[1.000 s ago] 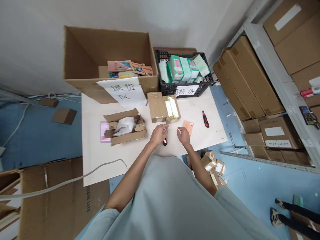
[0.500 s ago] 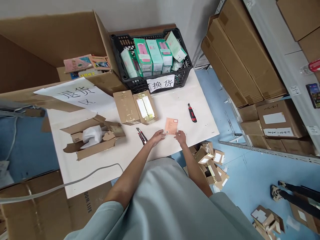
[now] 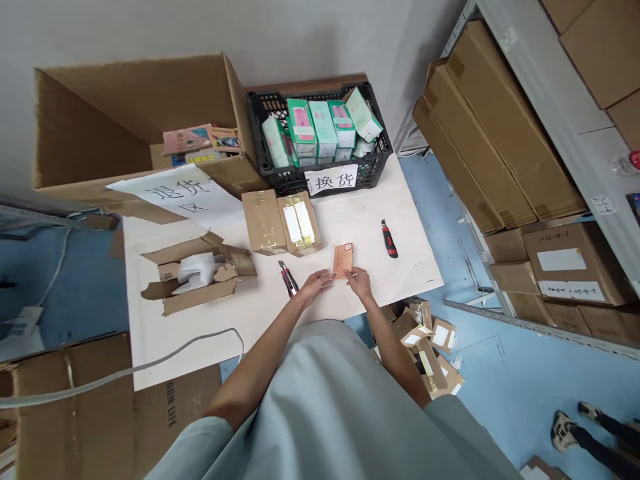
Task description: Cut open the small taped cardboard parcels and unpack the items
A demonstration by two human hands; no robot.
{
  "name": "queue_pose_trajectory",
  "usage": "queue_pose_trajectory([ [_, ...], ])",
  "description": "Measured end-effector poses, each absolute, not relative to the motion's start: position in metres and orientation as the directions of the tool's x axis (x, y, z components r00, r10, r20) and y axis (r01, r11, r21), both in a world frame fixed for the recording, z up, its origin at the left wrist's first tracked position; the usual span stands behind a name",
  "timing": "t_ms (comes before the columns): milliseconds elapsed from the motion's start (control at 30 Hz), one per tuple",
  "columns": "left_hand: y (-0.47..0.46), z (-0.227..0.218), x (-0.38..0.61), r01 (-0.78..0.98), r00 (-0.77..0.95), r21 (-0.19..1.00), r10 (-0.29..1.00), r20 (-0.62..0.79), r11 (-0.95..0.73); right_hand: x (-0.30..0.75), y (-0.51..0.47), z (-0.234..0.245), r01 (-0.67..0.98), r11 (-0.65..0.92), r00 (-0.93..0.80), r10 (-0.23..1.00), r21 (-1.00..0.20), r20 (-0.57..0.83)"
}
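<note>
A small flat orange card or packet (image 3: 343, 260) is held above the front part of the table. My right hand (image 3: 359, 281) pinches it at its lower right edge. My left hand (image 3: 318, 283) lies just beside its lower left edge, fingers stretched out; a slight gap seems to part them from it. Near my left wrist lies a red and black box cutter (image 3: 289, 279). Farther right on the table is a second box cutter (image 3: 389, 239). Two taped cardboard boxes (image 3: 264, 220) stand side by side beyond my hands.
A black crate (image 3: 320, 183) of green and white boxes stands at the back, beside a large open carton (image 3: 135, 120). An opened small carton (image 3: 200, 300) with white wrapping sits left. A cable (image 3: 190, 341) crosses the table's front. Discarded boxes (image 3: 425, 340) lie on the floor; another person's feet show.
The orange card is turned and tilted, looking narrower. My left fingers have come off its corner, while the right hand still pinches it. The view has shifted, moving the table contents right and down.
</note>
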State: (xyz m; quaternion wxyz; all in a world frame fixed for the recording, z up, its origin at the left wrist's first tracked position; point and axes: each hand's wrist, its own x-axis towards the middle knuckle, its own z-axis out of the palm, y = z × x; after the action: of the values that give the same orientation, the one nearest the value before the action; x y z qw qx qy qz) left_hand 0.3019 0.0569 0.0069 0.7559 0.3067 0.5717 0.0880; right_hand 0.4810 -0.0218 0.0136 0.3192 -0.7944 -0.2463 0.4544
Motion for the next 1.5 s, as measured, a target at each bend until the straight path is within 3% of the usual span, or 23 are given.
queue_pose_trajectory([
  [233, 0.073, 0.060, 0.255, 0.034, 0.357, 0.724, 0.668, -0.653, 0.689, 0.460, -0.023, 0.076, -0.033, -0.415, 0.288, 0.867, -0.909, -0.406],
  [567, 0.068, 0.144, 0.178, -0.144, 0.360, 0.839, 0.817, -0.450, 0.525, 0.388, -0.010, 0.146, 0.023, -0.312, 0.164, 0.938, -0.950, -0.304],
  [733, 0.065, 0.147, 0.154, -0.131, 0.135, 0.896, 0.903, -0.408, 0.424, 0.350, 0.002, 0.150, 0.185, -0.252, 0.362, 0.916, -0.950, -0.172],
  [833, 0.063, 0.146, 0.149, -0.067, 0.034, 0.956, 0.959, -0.283, 0.285, 0.322, 0.009, 0.153, 0.152, -0.212, 0.326, 0.933, -0.965, -0.154],
  [1067, 0.055, 0.140, 0.147, 0.011, 0.101, 0.997, 0.992, -0.078, 0.078, 0.268, 0.024, 0.158, 0.073, -0.143, 0.279, 0.953, -0.987, -0.118],
  [1300, 0.060, 0.125, 0.140, -0.010, 0.225, 0.995, 0.970, -0.096, 0.100, 0.276, 0.047, 0.157, 0.091, -0.279, 0.357, 0.905, -0.956, -0.230],
  [1433, 0.078, 0.128, 0.115, -0.008, 0.010, 0.999, 0.999, -0.046, 0.046, 0.279, 0.043, 0.170, -0.050, -0.253, 0.309, 0.916, -0.966, -0.256],
  [1500, 0.087, 0.133, 0.102, -0.068, -0.031, 0.991, 0.992, -0.119, 0.117, 0.278, 0.037, 0.180, -0.091, -0.229, 0.309, 0.919, -0.969, -0.246],
])
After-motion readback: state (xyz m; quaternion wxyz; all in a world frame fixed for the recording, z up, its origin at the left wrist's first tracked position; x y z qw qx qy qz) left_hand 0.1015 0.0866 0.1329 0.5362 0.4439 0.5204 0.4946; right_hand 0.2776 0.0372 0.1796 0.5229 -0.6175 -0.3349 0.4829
